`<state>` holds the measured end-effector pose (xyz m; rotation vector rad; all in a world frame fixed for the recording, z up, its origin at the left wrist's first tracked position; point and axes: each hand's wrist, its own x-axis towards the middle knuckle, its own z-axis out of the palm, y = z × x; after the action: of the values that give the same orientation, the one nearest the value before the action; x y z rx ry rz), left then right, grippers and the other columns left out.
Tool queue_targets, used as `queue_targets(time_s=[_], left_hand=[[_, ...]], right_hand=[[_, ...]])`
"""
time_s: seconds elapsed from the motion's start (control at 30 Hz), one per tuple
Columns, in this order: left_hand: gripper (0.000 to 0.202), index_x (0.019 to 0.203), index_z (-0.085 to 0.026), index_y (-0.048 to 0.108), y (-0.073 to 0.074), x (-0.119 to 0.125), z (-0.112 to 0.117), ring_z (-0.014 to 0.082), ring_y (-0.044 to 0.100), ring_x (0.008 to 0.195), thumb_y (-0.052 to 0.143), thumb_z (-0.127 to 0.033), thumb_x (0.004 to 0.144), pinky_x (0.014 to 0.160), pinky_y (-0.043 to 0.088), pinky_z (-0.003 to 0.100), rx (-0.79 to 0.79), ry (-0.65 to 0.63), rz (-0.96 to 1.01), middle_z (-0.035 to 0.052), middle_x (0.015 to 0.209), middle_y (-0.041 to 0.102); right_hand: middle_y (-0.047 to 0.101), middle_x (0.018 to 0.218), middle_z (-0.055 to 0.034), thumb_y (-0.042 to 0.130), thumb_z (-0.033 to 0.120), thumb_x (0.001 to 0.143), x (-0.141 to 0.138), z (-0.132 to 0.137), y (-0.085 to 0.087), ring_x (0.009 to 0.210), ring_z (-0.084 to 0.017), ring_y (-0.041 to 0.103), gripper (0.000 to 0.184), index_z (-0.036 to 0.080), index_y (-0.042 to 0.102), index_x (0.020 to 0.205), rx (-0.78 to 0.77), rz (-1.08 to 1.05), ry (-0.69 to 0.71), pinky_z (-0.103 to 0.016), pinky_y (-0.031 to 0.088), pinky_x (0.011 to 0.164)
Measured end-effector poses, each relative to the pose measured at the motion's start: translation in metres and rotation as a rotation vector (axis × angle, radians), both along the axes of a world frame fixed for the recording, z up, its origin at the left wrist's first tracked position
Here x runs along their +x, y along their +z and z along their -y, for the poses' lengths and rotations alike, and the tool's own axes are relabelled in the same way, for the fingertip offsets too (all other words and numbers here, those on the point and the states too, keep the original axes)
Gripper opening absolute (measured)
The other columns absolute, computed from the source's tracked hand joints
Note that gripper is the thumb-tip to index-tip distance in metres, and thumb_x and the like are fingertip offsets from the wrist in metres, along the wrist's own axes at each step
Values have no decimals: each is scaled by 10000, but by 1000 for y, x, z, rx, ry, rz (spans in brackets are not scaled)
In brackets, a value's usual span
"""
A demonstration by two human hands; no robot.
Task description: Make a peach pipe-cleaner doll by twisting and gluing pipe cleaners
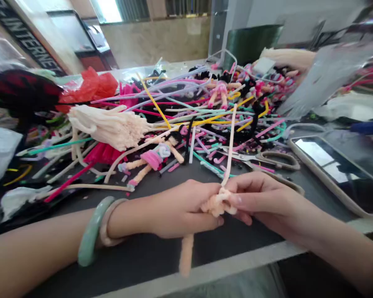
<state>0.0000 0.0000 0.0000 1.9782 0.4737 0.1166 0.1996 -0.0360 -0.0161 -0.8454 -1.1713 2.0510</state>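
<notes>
My left hand (182, 209) and my right hand (262, 198) meet over the near edge of a dark table (149, 252). Both pinch a peach pipe cleaner (219, 203) that is coiled into a small knot between the fingertips. One end of it rises toward the pile, the other hangs down below my left hand. A green bangle (91, 231) and a pale one sit on my left wrist. A small pipe-cleaner doll (152, 159) with a pink skirt lies just beyond my hands.
A big heap of coloured pipe cleaners (189, 107) covers the table's middle, with a cream bundle (112, 126) at left. Scissors (261, 159) lie beside my right hand. A tablet (335, 169) lies at right. Red plastic (93, 87) sits at back left.
</notes>
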Motion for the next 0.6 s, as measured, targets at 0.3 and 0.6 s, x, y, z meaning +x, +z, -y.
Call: queue_targets(time_s=[0.3,0.6], left_hand=[[316,1177,-163,589,1,-2,3,163,634,969,497,-98,883,863,469,270,11,14,11,27,1119,675],[309,1148,-186,610,2,-2,3,158,627,966,502,-86,875,862,461,260,18,8,20,11,1104,668]], right_hand=[[590,661,8,718,244,800,-1,-1,0,562,-44,483,108,142,716,763,20,12,-7,-165,359,523],[587,664,8,714,254,804,-1,-1,2,566,-48,490,113,145,717,774,40,58,-10,-177,360,540]])
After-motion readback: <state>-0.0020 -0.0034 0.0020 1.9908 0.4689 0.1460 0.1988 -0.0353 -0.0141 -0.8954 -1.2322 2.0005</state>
